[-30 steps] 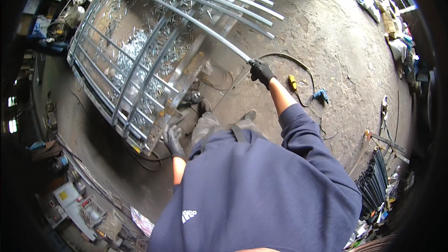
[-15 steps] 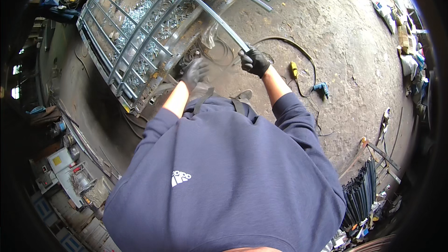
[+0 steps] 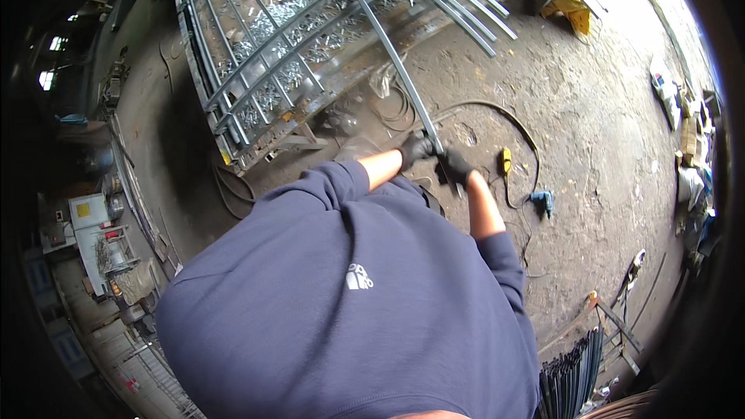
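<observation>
A long, straight grey metal bar (image 3: 394, 62) slants from the worktable down to my hands, its near end just past them. My left hand (image 3: 417, 149), in a black glove, is closed at the bar from its left side. Close beside it, my right hand (image 3: 456, 167), gloved alike, is closed around the bar near that end. Finger detail is partly blurred. Beyond my hands, a welded frame of metal bars (image 3: 264, 70) lies on the metal worktable (image 3: 310, 97), with many small shiny metal offcuts (image 3: 279, 12) scattered under it.
More loose bars (image 3: 466, 19) jut over the table's right edge. On the floor to my right lie a black cable (image 3: 521, 130), a yellow tool (image 3: 506, 161) and a blue drill (image 3: 543, 202). Dark bars stand bundled in a rack (image 3: 574, 368) at the lower right.
My left hand, open and off the bar before, has moved right onto it beside my right hand. The bar's near end has come closer to me, and the view has shifted.
</observation>
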`<state>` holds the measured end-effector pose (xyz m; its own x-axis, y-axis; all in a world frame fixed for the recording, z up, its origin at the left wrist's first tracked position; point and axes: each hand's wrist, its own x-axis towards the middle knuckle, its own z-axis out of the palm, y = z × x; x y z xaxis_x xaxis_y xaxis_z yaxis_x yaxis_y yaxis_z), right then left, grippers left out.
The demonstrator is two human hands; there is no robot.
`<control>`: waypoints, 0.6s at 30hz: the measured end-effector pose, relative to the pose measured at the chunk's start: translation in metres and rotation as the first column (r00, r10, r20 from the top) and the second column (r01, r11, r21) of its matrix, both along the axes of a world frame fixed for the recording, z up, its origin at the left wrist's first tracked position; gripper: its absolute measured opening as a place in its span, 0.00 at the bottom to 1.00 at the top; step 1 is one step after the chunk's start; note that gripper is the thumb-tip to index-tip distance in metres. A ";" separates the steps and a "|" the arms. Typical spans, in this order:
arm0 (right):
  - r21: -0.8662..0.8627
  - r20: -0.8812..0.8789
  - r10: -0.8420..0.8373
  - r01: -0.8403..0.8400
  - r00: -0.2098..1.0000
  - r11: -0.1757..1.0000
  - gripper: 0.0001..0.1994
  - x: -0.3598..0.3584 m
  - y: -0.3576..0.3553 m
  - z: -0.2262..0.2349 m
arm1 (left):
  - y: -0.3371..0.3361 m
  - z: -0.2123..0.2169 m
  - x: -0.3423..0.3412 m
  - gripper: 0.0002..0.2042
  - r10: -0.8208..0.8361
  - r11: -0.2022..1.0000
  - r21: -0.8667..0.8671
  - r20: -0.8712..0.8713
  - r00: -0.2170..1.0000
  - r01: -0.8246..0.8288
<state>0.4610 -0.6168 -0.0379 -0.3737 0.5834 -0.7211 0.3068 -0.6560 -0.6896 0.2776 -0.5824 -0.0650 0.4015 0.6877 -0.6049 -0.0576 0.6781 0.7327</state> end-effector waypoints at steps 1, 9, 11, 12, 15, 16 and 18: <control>0.016 0.003 -0.165 0.165 0.986 0.986 0.14 0.001 -0.029 -0.012 | -0.004 -0.005 0.000 0.11 0.026 1.000 -0.014 -0.046 0.999 -0.027; -0.140 0.459 -0.154 0.242 0.875 0.960 0.21 0.147 -0.345 0.013 | 0.054 -0.035 -0.026 0.10 0.434 0.801 -0.401 -0.120 0.893 -0.444; -0.141 0.537 -0.184 0.303 0.823 0.943 0.24 0.157 -0.355 0.029 | 0.079 -0.039 -0.041 0.13 0.556 0.762 -0.421 0.035 0.830 -0.493; -0.140 0.521 -0.216 0.332 0.826 0.933 0.25 0.152 -0.348 0.036 | 0.091 -0.040 -0.047 0.15 0.595 0.735 -0.461 0.087 0.799 -0.497; -0.068 0.312 -0.355 0.393 0.881 0.917 0.25 0.116 -0.284 0.037 | 0.148 -0.043 -0.079 0.19 0.766 0.622 -0.369 0.103 0.635 -0.690; -0.032 0.345 -0.361 0.395 0.867 0.918 0.23 0.104 -0.269 0.042 | 0.162 -0.044 -0.094 0.19 0.780 0.616 -0.322 0.123 0.613 -0.719; 0.053 0.355 -0.384 0.392 0.852 0.918 0.21 0.081 -0.247 0.048 | 0.187 -0.047 -0.131 0.21 0.809 0.582 -0.324 0.134 0.573 -0.746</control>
<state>0.5423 -0.8640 0.0101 0.1604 0.6117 -0.7747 0.2433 -0.7851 -0.5696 0.1466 -0.3953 -0.1122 -0.0775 0.6733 -0.7353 -0.7876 0.4108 0.4592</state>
